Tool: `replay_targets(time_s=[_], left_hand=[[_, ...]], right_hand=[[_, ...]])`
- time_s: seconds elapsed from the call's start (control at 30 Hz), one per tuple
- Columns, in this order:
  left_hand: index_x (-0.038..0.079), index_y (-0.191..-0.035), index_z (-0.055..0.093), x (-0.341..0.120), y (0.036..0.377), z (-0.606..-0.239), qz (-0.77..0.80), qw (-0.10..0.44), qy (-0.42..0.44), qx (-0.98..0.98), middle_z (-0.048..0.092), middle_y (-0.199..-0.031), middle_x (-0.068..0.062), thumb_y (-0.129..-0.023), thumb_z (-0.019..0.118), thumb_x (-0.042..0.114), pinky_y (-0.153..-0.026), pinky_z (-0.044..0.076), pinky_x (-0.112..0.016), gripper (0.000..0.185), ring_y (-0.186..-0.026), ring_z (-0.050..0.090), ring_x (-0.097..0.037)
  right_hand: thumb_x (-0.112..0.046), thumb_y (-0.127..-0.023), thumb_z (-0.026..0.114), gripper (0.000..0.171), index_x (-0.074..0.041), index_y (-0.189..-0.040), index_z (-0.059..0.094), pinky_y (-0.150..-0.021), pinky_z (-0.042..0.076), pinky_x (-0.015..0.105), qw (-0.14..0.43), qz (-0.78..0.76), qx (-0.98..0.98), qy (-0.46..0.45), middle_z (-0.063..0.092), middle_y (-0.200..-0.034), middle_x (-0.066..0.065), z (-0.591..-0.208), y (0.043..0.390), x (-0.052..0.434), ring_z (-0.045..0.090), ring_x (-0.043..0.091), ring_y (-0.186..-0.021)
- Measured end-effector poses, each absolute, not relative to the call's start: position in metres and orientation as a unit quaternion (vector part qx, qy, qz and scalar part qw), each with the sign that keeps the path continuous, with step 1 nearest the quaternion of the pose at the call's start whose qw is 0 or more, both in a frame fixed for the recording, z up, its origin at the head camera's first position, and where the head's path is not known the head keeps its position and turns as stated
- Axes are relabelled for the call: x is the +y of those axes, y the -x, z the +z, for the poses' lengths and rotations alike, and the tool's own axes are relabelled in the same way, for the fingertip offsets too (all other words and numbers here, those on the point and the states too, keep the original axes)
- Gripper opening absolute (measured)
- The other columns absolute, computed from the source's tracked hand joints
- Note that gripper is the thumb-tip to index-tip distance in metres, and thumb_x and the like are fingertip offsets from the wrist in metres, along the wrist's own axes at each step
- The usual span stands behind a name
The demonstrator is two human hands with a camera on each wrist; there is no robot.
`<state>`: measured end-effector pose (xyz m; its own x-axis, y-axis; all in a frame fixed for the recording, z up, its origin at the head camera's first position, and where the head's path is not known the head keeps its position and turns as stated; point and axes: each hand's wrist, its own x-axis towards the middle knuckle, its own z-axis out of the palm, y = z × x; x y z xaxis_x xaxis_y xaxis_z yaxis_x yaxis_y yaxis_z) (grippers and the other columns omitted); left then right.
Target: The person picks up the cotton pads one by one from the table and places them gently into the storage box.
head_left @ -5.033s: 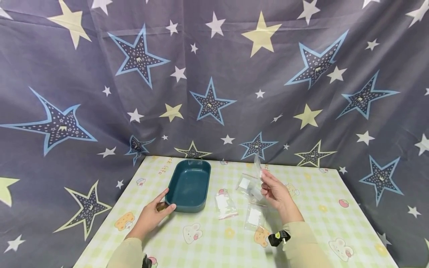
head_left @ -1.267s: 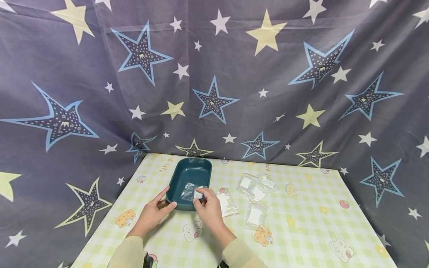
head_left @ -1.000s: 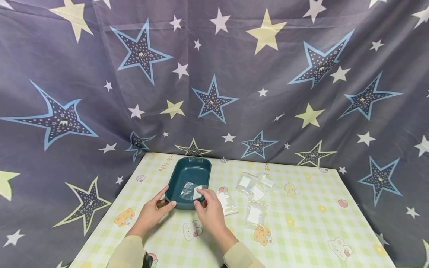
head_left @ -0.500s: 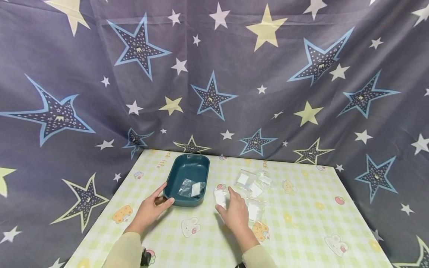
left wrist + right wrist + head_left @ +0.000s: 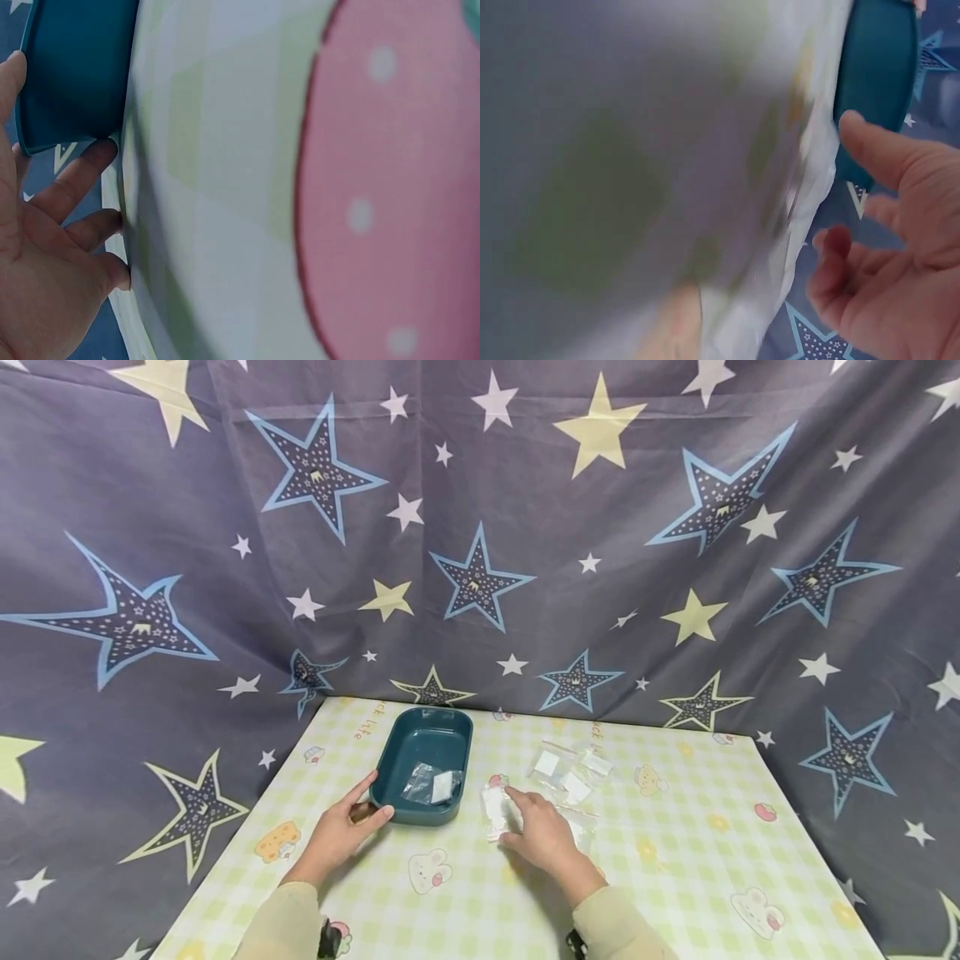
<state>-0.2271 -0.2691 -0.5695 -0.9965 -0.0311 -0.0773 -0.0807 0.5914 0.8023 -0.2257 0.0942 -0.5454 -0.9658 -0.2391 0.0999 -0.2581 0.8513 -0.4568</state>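
A deep teal rectangular dish (image 5: 423, 747) stands on the table, with a clear zip bag (image 5: 420, 781) holding a white piece lying at its near end. My left hand (image 5: 341, 835) holds the dish's near-left corner, index finger on the left side and thumb on the near side. Over another zip bag (image 5: 492, 806) right of the dish is my right hand (image 5: 547, 835), thumb and index finger spread at the bag's right side. Nothing shows between its fingers in the right wrist view; whether they touch the bag I cannot tell.
Beyond the right hand lie several more clear bags with white pieces, overlapping in a loose group (image 5: 576, 787). One further bag (image 5: 587, 821) is partly hidden by that hand. A star-patterned curtain (image 5: 480, 485) hangs behind the table (image 5: 697, 877) with its checked cover.
My right hand brought a zip bag into the dish, let it go, then moved right to the bag beside the dish. My left hand has stayed at the dish's corner.
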Motion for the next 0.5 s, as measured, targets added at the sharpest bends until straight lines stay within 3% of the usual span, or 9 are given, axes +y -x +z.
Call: replay_targets(time_s=[0.27,0.5], left_hand=[[0.042,-0.169,0.030,-0.270,0.226,-0.569,0.452,0.020,0.032,0.891,0.065,-0.149,-0.021,-0.092,0.072,0.071,-0.122,0.040,-0.066,0.092,-0.145,0.058,-0.039],[0.042,-0.168,0.032,-0.270,0.226,-0.571,0.457,0.022,0.028,0.889,0.065,-0.149,-0.021,-0.094,0.073,0.066,-0.121,0.042,-0.065,0.088,-0.144,0.059,-0.038]], right_hand=[[-0.021,-0.090,0.087,0.066,-0.012,-0.150,0.063,-0.104,0.056,0.060,-0.031,0.236,-0.946,-0.219,0.067,-0.141,0.022,-0.533,0.256,0.108,0.065,0.041,-0.128],[-0.020,-0.090,0.085,0.062,-0.016,-0.148,0.066,-0.093,0.060,0.054,-0.060,0.212,-0.950,-0.223,0.075,-0.132,0.017,-0.538,0.270,0.104,0.070,0.037,-0.117]])
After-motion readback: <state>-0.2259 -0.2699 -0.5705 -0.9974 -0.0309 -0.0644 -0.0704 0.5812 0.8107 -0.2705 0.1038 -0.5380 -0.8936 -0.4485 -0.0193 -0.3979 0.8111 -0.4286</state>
